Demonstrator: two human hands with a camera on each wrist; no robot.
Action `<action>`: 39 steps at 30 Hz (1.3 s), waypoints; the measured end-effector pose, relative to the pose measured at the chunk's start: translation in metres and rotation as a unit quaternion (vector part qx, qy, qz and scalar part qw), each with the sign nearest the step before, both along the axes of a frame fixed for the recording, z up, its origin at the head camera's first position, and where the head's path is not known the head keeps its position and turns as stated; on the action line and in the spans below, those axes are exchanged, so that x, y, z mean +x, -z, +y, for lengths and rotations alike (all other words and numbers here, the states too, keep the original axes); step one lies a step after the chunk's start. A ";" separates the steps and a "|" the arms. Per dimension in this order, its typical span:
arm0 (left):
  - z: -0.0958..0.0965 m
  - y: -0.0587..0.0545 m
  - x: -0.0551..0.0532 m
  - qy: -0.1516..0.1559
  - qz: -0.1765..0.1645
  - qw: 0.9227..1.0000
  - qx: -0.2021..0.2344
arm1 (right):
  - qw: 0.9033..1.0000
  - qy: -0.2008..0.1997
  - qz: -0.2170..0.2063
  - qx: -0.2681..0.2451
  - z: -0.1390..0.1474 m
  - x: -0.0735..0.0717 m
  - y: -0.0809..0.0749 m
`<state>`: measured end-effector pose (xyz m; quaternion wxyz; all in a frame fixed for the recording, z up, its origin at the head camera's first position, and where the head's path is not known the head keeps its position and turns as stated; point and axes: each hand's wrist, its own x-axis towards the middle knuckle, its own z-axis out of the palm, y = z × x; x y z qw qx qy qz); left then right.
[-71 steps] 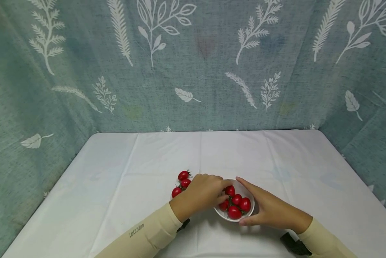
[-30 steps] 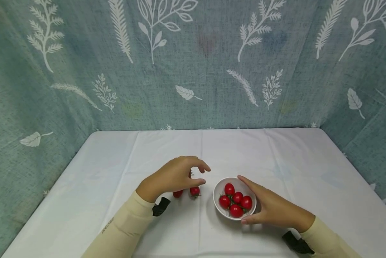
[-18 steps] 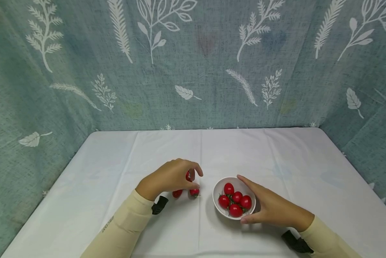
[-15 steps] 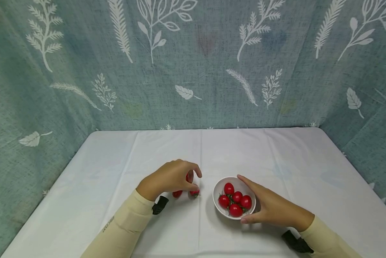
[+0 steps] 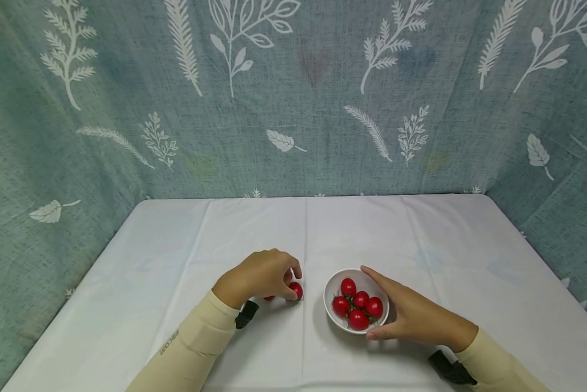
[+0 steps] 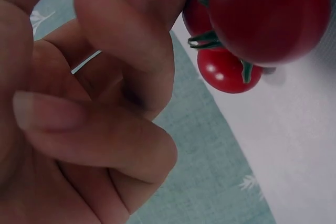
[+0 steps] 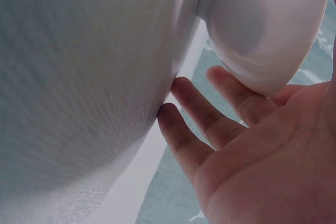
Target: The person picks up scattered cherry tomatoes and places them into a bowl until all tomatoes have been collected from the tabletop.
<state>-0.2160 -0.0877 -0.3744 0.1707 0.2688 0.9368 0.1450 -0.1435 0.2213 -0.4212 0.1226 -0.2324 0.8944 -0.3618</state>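
Note:
My left hand [image 5: 259, 275] lies curled on the white tablecloth, left of a small white bowl [image 5: 326, 307]. Its thumb and forefinger close round a red cherry tomato [image 5: 297, 289]. Another tomato [image 5: 269, 298] peeks out under the palm. In the left wrist view the curled left hand [image 6: 94, 119] fills the left, with the nearest tomato [image 6: 268, 14] at its fingertips and another tomato [image 6: 228, 72] behind. The bowl holds several tomatoes [image 5: 359, 301]. My right hand [image 5: 411, 318] cups the bowl's right side with straight fingers [image 7: 226, 108] against the bowl wall [image 7: 262, 24].
A white cloth covers the table [image 5: 421, 234]. Teal curtains with white leaf prints [image 5: 293, 98] close in the back and both sides. Black wrist straps [image 5: 246, 314] show on the cream sleeves.
My left hand left the bowl, swung to the loose tomatoes on the left, then sank onto them and curled its fingers round one. The right hand and bowl stayed put.

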 end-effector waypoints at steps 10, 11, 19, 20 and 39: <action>0.004 0.005 0.000 0.013 0.017 1.000 -0.005 | 1.000 0.010 -0.007 0.001 0.001 -0.001 0.001; 0.004 0.005 -0.001 0.014 0.017 1.000 -0.005 | 1.000 0.008 -0.003 0.003 0.001 -0.001 0.001; 0.006 0.007 0.000 0.029 0.010 1.000 0.005 | 1.000 0.006 -0.003 0.002 0.000 0.000 0.001; 0.006 0.007 0.001 0.030 0.009 0.999 0.006 | 1.000 0.004 -0.002 0.002 0.000 0.000 0.001; 0.006 0.009 0.002 0.045 -0.006 0.999 0.020 | 1.000 0.010 -0.003 0.006 0.001 0.000 0.003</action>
